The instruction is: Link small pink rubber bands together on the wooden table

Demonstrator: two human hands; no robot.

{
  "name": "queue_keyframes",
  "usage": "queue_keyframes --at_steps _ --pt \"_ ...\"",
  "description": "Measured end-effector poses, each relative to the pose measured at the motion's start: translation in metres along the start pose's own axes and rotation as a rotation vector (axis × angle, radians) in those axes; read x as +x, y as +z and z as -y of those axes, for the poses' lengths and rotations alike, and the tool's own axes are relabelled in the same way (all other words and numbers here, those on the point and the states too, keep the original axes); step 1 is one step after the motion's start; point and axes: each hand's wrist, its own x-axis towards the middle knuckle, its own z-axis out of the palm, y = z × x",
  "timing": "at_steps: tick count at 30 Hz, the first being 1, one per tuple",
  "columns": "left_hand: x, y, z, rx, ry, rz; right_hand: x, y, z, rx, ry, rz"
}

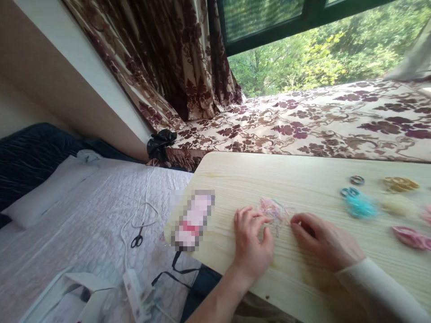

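One loose pile of pastel strands (272,210) on the wooden tabletop (242,175), longest from far left to near right, left hand (252,244) spread at its left, right hand (325,240) fingertips together at its right, hold unclear, turquoise bundle (362,206) farther right.

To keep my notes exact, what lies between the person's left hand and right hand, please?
In the head view, a loose pastel bundle lies between the left hand and the right hand, on the tabletop.
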Motion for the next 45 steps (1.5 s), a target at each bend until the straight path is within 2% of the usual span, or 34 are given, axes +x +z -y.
queue_keyframes --at_steps 4,13,27,37,45 --pt "0.001 0.001 0.004 -0.006 -0.003 -0.01 0.004 -0.005 0.009 -0.009 0.058 0.013" --pt "0.003 0.004 0.01 -0.046 -0.007 -0.08 0.008 -0.009 0.014 0.005 0.063 0.002" --pt "0.002 0.003 0.008 -0.065 -0.025 -0.031 0.001 -0.012 0.01 0.082 -0.05 -0.005" --pt "-0.001 -0.002 0.004 -0.081 -0.033 0.028 0.001 0.013 0.035 0.037 -0.087 -0.108" --pt "-0.001 -0.005 0.002 -0.097 -0.048 0.025 0.011 0.015 0.037 -0.21 -0.187 -0.153"
